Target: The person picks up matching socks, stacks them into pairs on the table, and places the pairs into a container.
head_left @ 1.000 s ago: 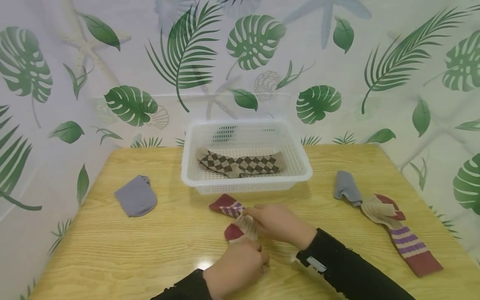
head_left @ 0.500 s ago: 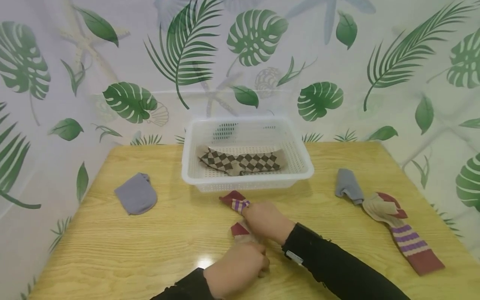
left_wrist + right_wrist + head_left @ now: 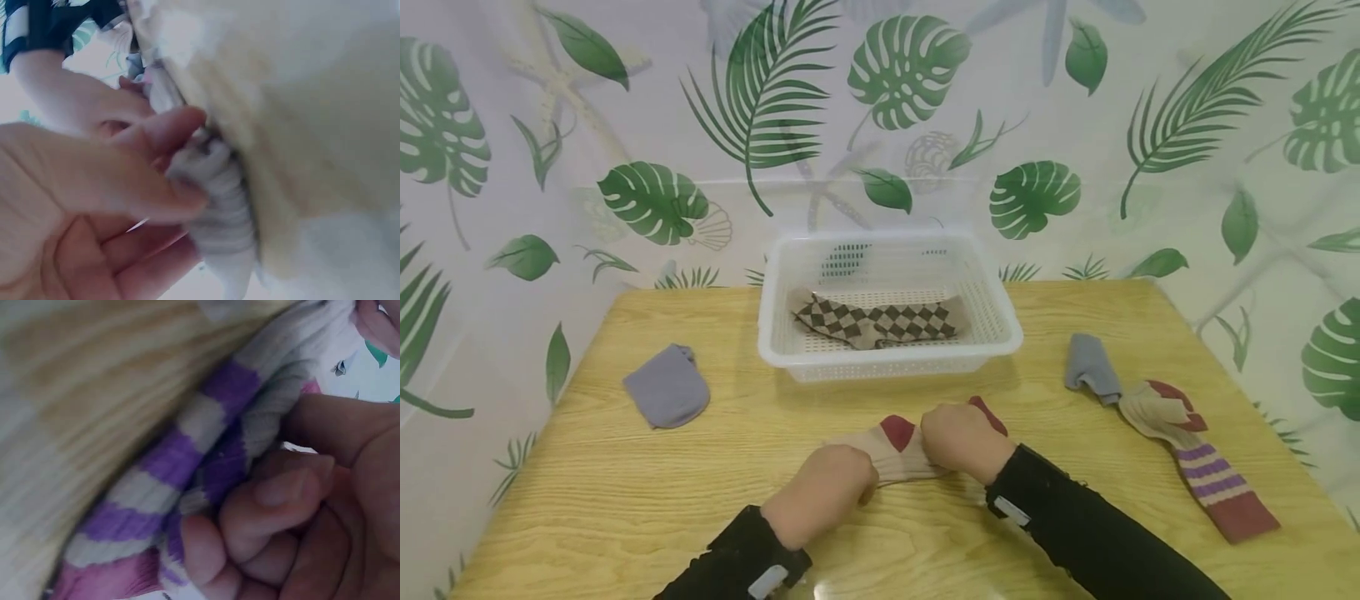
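A beige sock [image 3: 880, 446] with a red heel lies stretched sideways low over the table, in front of the basket. At its left end my left hand [image 3: 823, 492] pinches the ribbed beige fabric [image 3: 222, 215] between thumb and fingers, as the left wrist view shows. My right hand [image 3: 966, 442] grips the sock farther right, and a red end pokes out behind that hand. Close up in the right wrist view, curled fingers [image 3: 250, 531] hold purple-striped folds [image 3: 165, 456], two layers lying together. Most of the stripes are hidden by the right hand in the head view.
A white plastic basket [image 3: 891, 360] stands at the back with brown-and-beige argyle socks [image 3: 880, 323] inside. On the left lies a folded grey sock [image 3: 667, 387]. Another grey sock [image 3: 1092, 367] and a purple-striped, red-ended sock [image 3: 1213, 483] lie on the right.
The sock has swung from pointing away toward the basket to lying sideways, its red cuff now at the right. My left hand has shifted left, my right hand slightly right.
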### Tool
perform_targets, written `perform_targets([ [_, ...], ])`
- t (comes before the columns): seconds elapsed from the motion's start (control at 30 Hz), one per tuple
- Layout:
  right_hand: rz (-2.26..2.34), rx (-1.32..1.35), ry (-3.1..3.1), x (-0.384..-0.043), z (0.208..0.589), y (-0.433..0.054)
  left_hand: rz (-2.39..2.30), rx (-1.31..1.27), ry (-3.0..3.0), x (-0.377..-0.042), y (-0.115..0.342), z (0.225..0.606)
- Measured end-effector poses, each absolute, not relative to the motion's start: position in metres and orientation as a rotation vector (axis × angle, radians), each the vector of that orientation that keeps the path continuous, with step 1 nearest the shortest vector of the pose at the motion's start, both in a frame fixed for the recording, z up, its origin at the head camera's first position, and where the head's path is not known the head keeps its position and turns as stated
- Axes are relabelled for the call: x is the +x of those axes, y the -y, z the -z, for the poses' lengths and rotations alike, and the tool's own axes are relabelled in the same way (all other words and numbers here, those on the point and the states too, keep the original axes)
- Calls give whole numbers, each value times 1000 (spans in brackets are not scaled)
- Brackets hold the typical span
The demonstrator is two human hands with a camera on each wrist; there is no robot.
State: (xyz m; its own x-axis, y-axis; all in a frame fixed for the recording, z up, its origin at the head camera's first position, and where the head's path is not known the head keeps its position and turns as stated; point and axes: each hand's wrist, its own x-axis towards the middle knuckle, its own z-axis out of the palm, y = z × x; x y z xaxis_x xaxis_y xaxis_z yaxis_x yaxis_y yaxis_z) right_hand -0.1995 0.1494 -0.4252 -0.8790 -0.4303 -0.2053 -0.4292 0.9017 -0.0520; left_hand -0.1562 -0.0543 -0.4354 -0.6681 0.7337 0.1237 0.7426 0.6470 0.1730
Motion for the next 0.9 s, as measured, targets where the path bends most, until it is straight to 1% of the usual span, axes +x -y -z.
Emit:
perform_targets([
  [0.07, 118, -651, -2829, -200, 423, -154, 494, -1303, 2875, -161, 59, 432],
  [0.17, 238, -644, -2825, -204, 417, -168, 782, -1228, 2948, -170, 71, 422],
  [0.27, 312, -621, -2872, -211, 411, -189, 999, -988, 2964, -179, 90, 420],
  [0.37, 358, -608, -2904, -217, 411, -210, 1089, -730, 3044, -187, 108, 427],
  [0.43, 382, -602, -2904, -220, 415, -220, 1154, -636, 3090, -191, 115, 433],
  [0.67, 365, -739, -2890, -225, 428, -227, 1293, -612, 3116, -199, 115, 447],
  [0.8, 318, -695, -2913, -225, 431, -225, 1263, -589, 3107, -201, 110, 449],
  [0.9, 301, -621, -2934, -225, 430, -227, 1258, -507, 3105, -204, 112, 448],
])
